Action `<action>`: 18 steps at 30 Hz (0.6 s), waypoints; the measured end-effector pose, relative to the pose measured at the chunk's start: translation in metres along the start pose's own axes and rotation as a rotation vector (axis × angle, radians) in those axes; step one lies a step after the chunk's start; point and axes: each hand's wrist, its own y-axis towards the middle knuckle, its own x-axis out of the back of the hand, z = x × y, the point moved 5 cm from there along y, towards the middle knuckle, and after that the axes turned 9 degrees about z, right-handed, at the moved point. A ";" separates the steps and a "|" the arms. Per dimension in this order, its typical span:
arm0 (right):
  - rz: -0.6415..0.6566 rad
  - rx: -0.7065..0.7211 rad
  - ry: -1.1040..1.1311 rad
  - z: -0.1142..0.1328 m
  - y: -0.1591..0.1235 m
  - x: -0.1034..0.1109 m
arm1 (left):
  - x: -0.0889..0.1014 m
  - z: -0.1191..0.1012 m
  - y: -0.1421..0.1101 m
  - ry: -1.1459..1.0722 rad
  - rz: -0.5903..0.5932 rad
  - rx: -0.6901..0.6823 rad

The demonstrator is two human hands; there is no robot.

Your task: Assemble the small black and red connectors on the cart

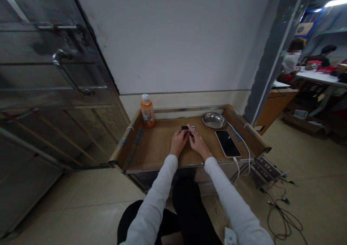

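My left hand (179,142) and my right hand (198,145) meet over the middle of a cardboard-lined tray table (157,143). The fingers of both are bent and drawn together around a small dark part (184,128), black with some silvery bits at its right side. Its exact kind is too small to tell, and the fingertips hide much of it. My right index finger points forward along its top. To the right of my hands lies a phone (228,143) with a white cable plugged into its near end. Behind the phone sits a shallow round metal dish (214,120).
An orange drink bottle (147,112) stands at the table's back left corner. A white cable (245,140) crosses the right side. On the floor at right are a power box (265,169) and tangled cords (284,219). A metal door (51,75) is at left; people sit far right.
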 end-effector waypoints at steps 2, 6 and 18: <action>0.029 0.049 -0.015 0.007 0.001 -0.001 | 0.002 0.001 0.000 -0.026 -0.038 0.026; -0.013 -0.016 -0.071 0.003 0.002 0.003 | 0.008 0.008 0.000 -0.009 -0.111 0.178; 0.069 -0.298 -0.540 -0.014 -0.005 -0.003 | 0.003 0.016 -0.003 0.151 -0.041 0.393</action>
